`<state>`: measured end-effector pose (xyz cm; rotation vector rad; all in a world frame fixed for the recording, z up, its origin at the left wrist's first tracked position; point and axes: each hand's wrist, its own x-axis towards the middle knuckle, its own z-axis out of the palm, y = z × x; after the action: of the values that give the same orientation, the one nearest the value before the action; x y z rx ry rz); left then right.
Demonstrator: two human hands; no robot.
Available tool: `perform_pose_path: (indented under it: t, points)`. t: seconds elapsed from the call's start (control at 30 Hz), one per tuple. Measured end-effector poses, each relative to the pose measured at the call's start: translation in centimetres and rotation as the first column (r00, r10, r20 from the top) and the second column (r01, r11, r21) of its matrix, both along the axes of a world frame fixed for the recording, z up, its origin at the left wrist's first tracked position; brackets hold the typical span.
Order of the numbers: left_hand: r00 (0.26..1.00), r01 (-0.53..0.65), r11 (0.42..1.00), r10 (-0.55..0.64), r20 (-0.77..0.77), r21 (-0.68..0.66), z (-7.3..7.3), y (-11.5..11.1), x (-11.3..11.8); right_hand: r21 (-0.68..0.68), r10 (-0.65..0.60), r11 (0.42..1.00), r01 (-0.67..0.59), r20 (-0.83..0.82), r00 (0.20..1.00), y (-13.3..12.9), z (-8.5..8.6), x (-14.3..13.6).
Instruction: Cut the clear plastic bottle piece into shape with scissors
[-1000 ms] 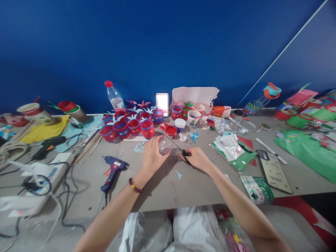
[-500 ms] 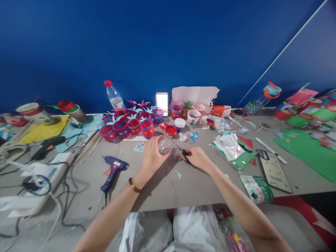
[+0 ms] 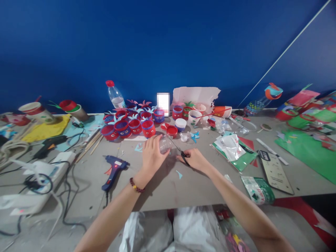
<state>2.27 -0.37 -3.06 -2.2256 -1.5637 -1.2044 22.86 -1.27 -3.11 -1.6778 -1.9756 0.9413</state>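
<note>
My left hand (image 3: 153,155) is wrapped round a clear plastic cup-like piece (image 3: 164,144) above the middle of the table. Just to its right, my right hand (image 3: 194,160) grips black-handled scissors (image 3: 184,157), whose blades point up and left at the clear piece. Whether the blades touch the plastic is hard to tell. A small light-blue scrap (image 3: 179,174) lies below the hands. Behind them stand several red and blue cups with eyes (image 3: 148,129), a red cap (image 3: 172,131) and a white-and-blue cup (image 3: 180,124).
On the left lie a blue glue gun (image 3: 114,170), wooden sticks (image 3: 89,148) and a power strip (image 3: 49,182) with cables. To the right are plastic packets (image 3: 232,150), a phone (image 3: 275,171) and green sheets (image 3: 307,154). A capped bottle (image 3: 115,95) stands at the back.
The whole view has shifted slightly, with objects a little further right. The clear piece appears slightly turned in my left hand. Both hands keep their holds.
</note>
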Motion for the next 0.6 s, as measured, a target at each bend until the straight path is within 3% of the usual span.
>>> perform_pose_path:
  t: [0.27,0.6]
  points:
    - [1.0,-0.025,1.0,0.024,-0.014,-0.012,0.08,-0.2,0.25,-0.033,-0.021,0.999,0.02,-0.034,0.999,-0.17,-0.09,-0.27]
    - [0.998,0.031,0.999,-0.03,0.047,-0.019,-0.01,-0.26,0.23,-0.038,-0.036,0.999,0.035,-0.024,0.999,-0.06,0.09,-0.16]
